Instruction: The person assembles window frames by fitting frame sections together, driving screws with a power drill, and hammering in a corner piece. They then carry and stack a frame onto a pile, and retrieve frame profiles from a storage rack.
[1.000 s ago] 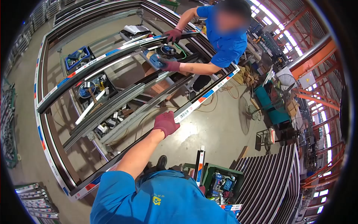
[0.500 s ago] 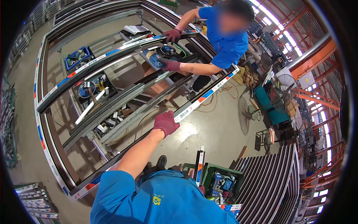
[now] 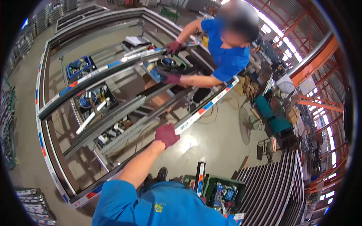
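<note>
the large rectangular frame [image 3: 211, 104] lies above metal rails [image 3: 124, 112], its near edge gripped by the left hand [image 3: 167, 135], the right hand [image 3: 204, 199] too hidden to read, and could, should the left hold slacken, shift against a blue tool [image 3: 153, 71] held by a co-worker [image 3: 230, 62].

Our left arm [image 3: 145, 160] reaches forward; the maroon-gloved left hand [image 3: 167, 136] is curled closed, its back toward us. We see our right hand [image 3: 204, 199] mostly hidden.
</note>
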`<control>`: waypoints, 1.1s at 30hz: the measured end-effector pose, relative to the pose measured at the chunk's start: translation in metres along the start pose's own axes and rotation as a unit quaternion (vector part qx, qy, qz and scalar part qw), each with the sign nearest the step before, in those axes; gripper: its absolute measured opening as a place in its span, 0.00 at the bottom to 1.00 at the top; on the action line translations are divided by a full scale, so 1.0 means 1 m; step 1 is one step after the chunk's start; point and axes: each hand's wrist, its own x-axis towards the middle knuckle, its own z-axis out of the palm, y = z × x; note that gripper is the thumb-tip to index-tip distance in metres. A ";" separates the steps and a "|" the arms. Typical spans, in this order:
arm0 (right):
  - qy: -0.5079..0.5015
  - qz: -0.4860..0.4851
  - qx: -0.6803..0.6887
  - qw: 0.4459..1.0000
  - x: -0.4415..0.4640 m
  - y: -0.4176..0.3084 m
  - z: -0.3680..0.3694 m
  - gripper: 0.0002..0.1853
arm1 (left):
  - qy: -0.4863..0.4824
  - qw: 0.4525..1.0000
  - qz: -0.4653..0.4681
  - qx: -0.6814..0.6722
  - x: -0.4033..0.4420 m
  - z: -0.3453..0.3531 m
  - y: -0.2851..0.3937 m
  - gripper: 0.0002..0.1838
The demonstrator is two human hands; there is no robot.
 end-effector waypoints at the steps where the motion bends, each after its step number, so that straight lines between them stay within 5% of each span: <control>1: -0.002 -0.001 0.003 1.000 0.004 -0.005 0.001 0.37 | 0.000 1.000 -0.004 0.013 0.005 0.000 0.000 0.32; 25: -0.004 0.014 0.016 1.000 -0.015 0.006 -0.015 0.36 | 0.003 1.000 -0.014 0.026 0.002 0.000 0.003 0.30; 33: 0.064 -0.109 0.067 0.990 -0.022 -0.011 -0.041 0.35 | -0.029 0.999 -0.014 0.018 0.004 0.001 -0.001 0.35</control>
